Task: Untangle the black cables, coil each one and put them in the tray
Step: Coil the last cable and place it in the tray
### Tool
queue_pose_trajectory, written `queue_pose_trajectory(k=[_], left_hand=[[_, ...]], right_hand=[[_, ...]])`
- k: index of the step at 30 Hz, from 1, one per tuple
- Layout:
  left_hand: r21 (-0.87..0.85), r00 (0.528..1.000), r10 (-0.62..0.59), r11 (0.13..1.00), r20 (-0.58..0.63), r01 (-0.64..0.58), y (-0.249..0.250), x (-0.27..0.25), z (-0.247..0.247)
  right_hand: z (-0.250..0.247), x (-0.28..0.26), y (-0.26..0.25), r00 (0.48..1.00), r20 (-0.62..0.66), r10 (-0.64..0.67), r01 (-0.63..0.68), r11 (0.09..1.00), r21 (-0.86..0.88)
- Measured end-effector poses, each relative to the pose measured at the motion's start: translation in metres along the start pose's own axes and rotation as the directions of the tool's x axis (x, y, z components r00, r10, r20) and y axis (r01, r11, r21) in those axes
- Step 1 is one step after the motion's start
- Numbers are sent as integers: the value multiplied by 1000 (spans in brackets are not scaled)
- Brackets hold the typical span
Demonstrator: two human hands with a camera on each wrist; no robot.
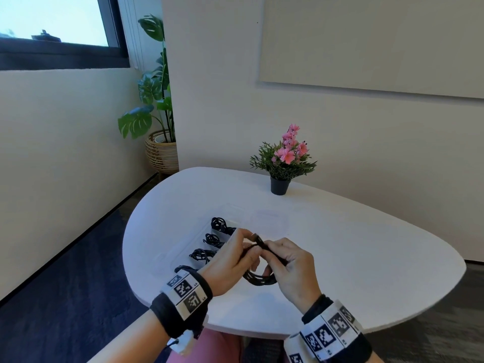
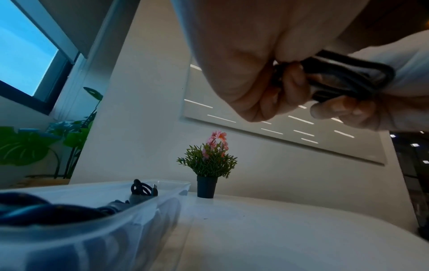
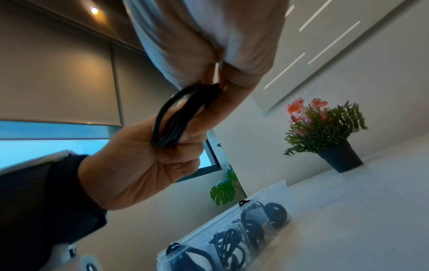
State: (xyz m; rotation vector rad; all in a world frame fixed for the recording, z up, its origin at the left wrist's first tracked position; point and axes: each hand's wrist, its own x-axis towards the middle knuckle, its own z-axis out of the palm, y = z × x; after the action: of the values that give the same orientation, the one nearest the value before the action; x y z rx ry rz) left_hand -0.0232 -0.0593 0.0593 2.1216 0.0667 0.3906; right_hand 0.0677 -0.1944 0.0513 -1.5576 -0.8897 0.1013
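Note:
Both hands hold one coiled black cable (image 1: 259,280) above the white table (image 1: 340,258). My left hand (image 1: 230,260) grips the coil's left side, fingers curled round the strands (image 3: 171,124). My right hand (image 1: 290,265) pinches the cable's free end (image 1: 262,243) across the top of the coil. The loops (image 2: 343,77) show between both hands' fingers. Left of the hands lies a clear plastic tray (image 1: 183,247) with several coiled black cables (image 1: 220,224) in its compartments (image 3: 253,227).
A small black pot of pink flowers (image 1: 284,163) stands at the table's far side. A big leafy plant in a wicker pot (image 1: 159,150) stands on the floor in the corner. The table's near edge (image 1: 235,331) curves close to my lap.

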Motion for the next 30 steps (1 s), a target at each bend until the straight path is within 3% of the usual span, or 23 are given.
queue_pose_trajectory(k=[5,9,12,14,16,17,22,26,30], left_hand=[[-19,981,-128,992,-144,126,-2,-7,-1],[6,968,-152,988,-197,157,-3,-11,2],[-110,946,-270,961,-177,254,3,-8,-3],[-390,934,-353,869,-55,306,9,-6,-9],[-663,923,-382,678,51,317,15,-7,-14],[-713,912,-405,621,64,326,15,-7,-14],[-778,850,-508,475,138,410,12,-2,-11],[-792,835,-531,446,141,417,12,3,-17],[-829,812,-547,342,206,441,16,3,-22]], right_hand=[[-4,2,11,995,-87,56,-58,998,-15],[4,0,10,994,-103,-19,13,998,-60],[4,1,10,988,-118,-97,83,990,-118],[3,1,9,984,-133,-116,99,987,-128],[2,2,9,981,-159,-112,96,990,-106],[2,2,10,980,-167,-111,96,991,-95],[6,-2,9,982,-145,-119,111,992,-62],[4,-4,10,990,-118,-80,79,997,-16],[4,-6,2,986,-141,-85,90,995,34]])
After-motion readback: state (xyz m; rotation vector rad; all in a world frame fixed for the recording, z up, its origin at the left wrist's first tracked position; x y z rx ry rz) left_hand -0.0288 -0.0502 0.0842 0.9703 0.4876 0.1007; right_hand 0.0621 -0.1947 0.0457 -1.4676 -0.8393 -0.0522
